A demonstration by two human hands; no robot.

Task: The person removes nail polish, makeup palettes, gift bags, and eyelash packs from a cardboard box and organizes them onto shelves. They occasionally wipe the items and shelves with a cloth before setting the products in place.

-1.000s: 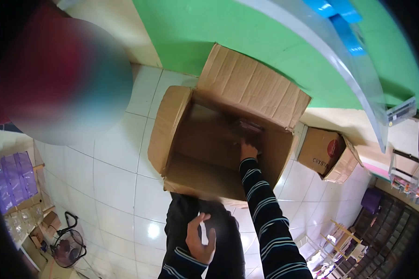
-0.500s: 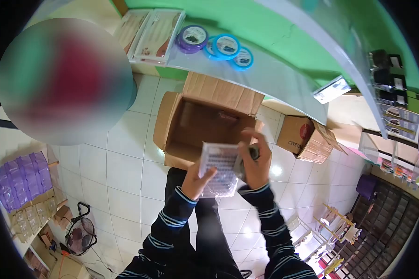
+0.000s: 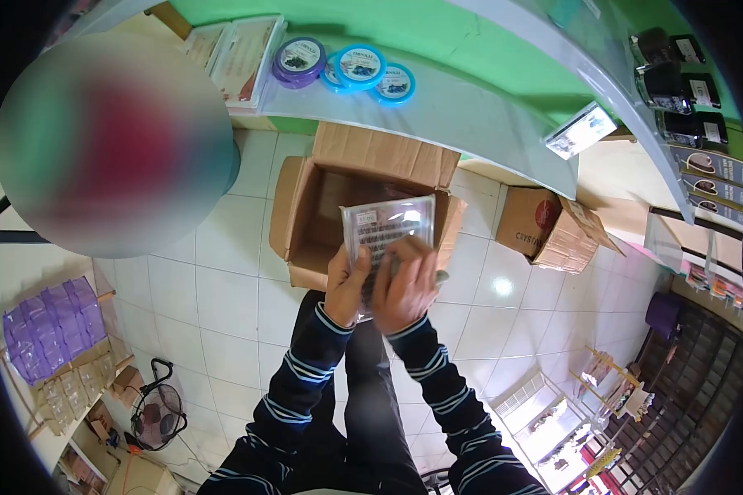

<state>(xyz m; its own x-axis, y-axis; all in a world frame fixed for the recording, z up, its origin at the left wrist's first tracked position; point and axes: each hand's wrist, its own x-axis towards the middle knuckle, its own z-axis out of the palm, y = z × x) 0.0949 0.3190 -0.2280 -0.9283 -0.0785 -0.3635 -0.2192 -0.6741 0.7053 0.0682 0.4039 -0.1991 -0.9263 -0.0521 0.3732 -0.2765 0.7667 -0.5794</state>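
Note:
A flat clear case with rows of dark strands in it stands tilted over the near part of an open cardboard box. My left hand grips the case at its lower left, thumb on its front. Across the front of the case lies my right hand, its fingers bent round something grayish that sticks out at its right side and is mostly hidden. Inside the box, the brown bottom shows in part behind the case.
Above the box runs a shelf with blue round tubs, purple tubs and flat cases. A second cardboard box stands at right on the tiled floor. A fan is at lower left. A blurred disc covers the upper left.
The case has risen toward the box and shows its front more squarely. My right hand has moved left, from beside the case to across its face. The view has shifted slightly.

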